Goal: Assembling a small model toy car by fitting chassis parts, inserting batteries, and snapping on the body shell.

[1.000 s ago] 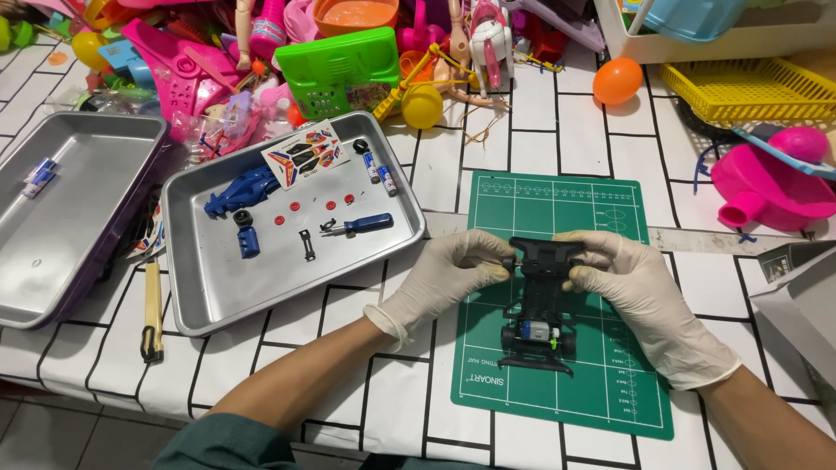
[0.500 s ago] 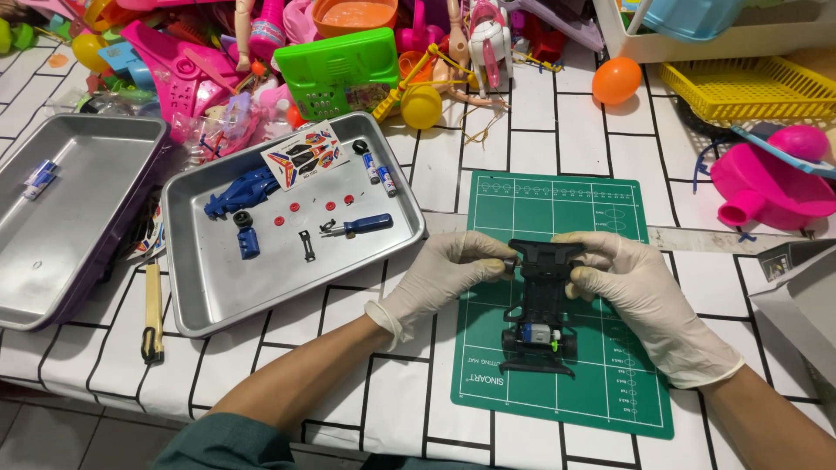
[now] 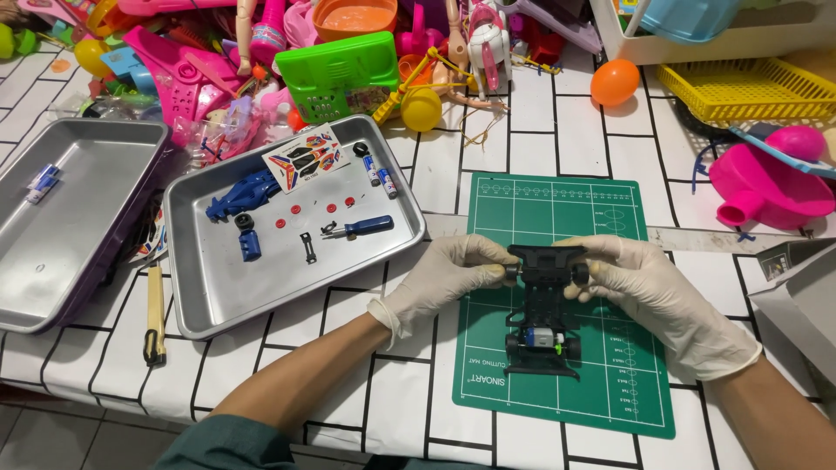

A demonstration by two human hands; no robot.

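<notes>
A black toy car chassis [image 3: 544,306] with a small motor at its near end lies on a green cutting mat [image 3: 610,365]. My left hand [image 3: 440,280], in a white glove, pinches the far left wheel of the chassis. From the other side, my gloved right hand [image 3: 666,300] grips the far right wheel. Both hands rest on the mat at the chassis's far end.
A metal tray [image 3: 226,300] left of the mat holds a blue car body, a sticker sheet, a blue screwdriver, batteries and small red parts. A second tray [image 3: 52,261] sits further left. Plastic toys, an orange ball [image 3: 615,82] and a yellow basket [image 3: 749,87] crowd the back.
</notes>
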